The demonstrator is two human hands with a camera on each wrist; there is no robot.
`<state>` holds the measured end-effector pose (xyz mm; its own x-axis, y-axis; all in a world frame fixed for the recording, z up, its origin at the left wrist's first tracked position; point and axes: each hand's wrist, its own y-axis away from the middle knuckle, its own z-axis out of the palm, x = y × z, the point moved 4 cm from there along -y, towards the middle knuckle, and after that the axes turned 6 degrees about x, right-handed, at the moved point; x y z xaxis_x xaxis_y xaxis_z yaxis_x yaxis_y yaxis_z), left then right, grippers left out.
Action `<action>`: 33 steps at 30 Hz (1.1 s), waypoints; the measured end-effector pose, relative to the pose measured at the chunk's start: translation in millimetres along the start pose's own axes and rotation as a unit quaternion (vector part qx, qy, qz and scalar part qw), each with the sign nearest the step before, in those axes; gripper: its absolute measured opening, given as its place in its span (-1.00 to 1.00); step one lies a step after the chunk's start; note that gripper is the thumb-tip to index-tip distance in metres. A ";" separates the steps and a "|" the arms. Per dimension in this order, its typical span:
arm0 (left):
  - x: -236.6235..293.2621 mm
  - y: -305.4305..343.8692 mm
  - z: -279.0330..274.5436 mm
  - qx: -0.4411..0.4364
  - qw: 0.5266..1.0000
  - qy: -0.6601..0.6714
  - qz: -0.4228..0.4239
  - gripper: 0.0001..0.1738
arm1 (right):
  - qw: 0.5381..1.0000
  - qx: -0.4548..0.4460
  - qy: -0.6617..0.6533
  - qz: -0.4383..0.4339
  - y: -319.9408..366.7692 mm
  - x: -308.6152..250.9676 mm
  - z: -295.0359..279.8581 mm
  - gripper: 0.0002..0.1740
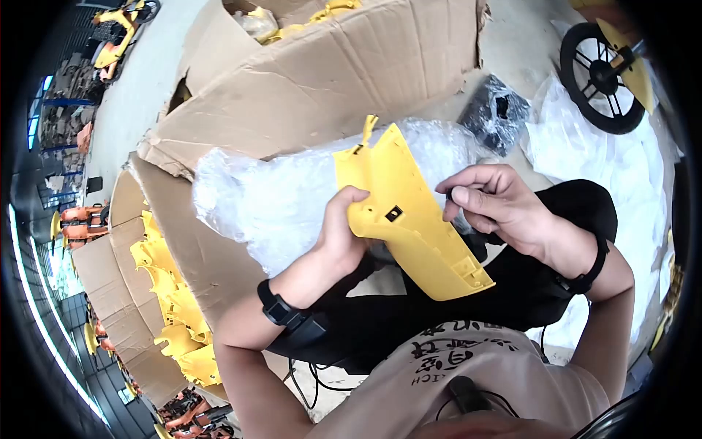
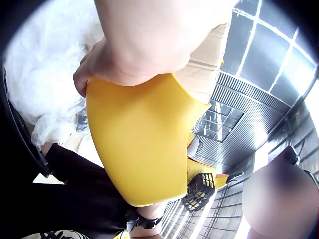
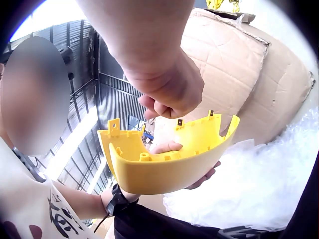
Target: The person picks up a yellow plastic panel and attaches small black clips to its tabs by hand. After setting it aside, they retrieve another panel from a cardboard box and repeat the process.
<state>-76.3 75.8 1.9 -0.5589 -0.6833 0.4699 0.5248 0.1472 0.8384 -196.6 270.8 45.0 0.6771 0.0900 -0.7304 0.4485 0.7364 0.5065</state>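
My left hand (image 1: 342, 228) grips a curved yellow plastic cover (image 1: 428, 238) by one side, its thumb on the hollow inner face. A dark clip (image 1: 395, 214) sits in that inner face. In the left wrist view the smooth outer side of the cover (image 2: 139, 142) shows. Just right of the cover, my right hand (image 1: 508, 208) pinches a small dark piece (image 1: 449, 195) between thumb and finger; its kind cannot be made out. From the right wrist, the cover (image 3: 159, 174) shows tabs and posts, with dark clips (image 3: 180, 122) on its far edge, below the right hand (image 3: 172, 94).
Clear plastic wrap (image 1: 256, 197) lies beyond the cover, before a big cardboard box (image 1: 329, 88). More yellow parts (image 1: 179, 307) fill a box at left. A wrapped dark item (image 1: 499, 113) and a black spoked wheel (image 1: 603, 77) are at the upper right.
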 end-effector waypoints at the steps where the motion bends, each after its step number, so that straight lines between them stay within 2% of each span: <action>1: -0.3 -4.3 -4.8 0.017 1.000 0.003 0.009 -0.47 | 1.000 0.003 -0.005 -0.001 0.5 -1.1 0.6 -0.73; 6: 4.0 -1.5 -5.2 0.008 1.000 0.007 0.004 -0.43 | 1.000 0.000 0.002 -0.018 1.4 -4.5 0.7 -0.70; 15: 10.5 -4.6 -19.0 0.059 0.997 0.035 0.047 -0.58 | 1.000 0.009 0.026 0.011 4.5 -1.0 -3.7 -0.78; 17: 4.9 -2.4 -16.1 0.096 0.994 0.046 0.037 -0.60 | 0.999 0.019 0.026 0.022 7.5 0.4 -4.5 -0.79; 20: 13.2 -6.0 -29.9 0.127 0.986 0.038 0.105 -0.63 | 0.993 0.007 0.101 0.057 10.9 -3.3 -4.9 -0.79; 24: 12.6 -8.3 -36.0 0.121 0.985 0.044 0.117 -0.56 | 0.988 -0.052 0.143 0.037 11.5 3.8 -8.1 -0.73; 27: 13.1 -6.8 -31.7 0.136 0.983 0.042 0.113 -0.67 | 0.985 -0.045 0.165 0.024 11.6 3.0 -4.7 -0.73; 31: 13.6 -5.4 -27.9 0.147 0.982 0.034 0.113 -0.66 | 0.979 -0.056 0.189 0.044 11.0 1.7 -5.1 -0.73; 33: 13.0 -6.5 -30.7 0.146 0.982 0.037 0.117 -0.65 | 0.975 -0.062 0.212 0.023 10.6 2.5 -5.8 -0.72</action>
<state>-67.3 44.0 -5.9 -0.3907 -0.6551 0.6466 0.4206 0.4978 0.7585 -193.6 282.7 45.9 0.3813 0.3746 -0.8451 0.3313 0.7981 0.5033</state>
